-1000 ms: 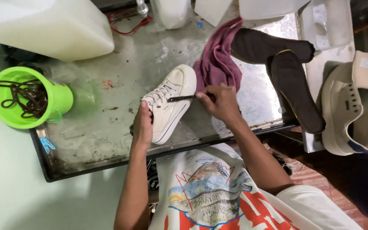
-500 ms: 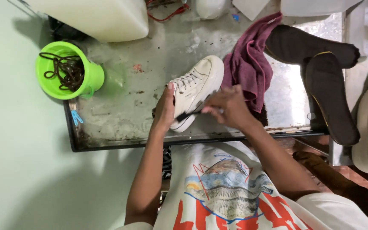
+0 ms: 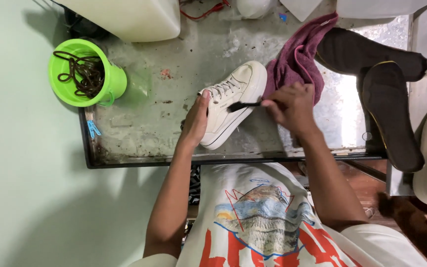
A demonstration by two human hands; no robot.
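The right hand (image 3: 292, 106) is closed in a grip on a thin dark brush (image 3: 244, 105), its bristled tip lying against the side of a white high-top sneaker (image 3: 233, 104). The left hand (image 3: 196, 123) is closed in a grip on the sneaker's heel end, thumb along the collar. The sneaker lies on its side on the stained metal bench (image 3: 174, 99), near the middle of the front edge, toe pointing toward the back. A maroon cloth (image 3: 297, 59) touches the toe and runs toward the back right. Two dark insoles (image 3: 389, 109) lie at the right edge. A green cup of dark laces (image 3: 82, 74) stands at the left edge.
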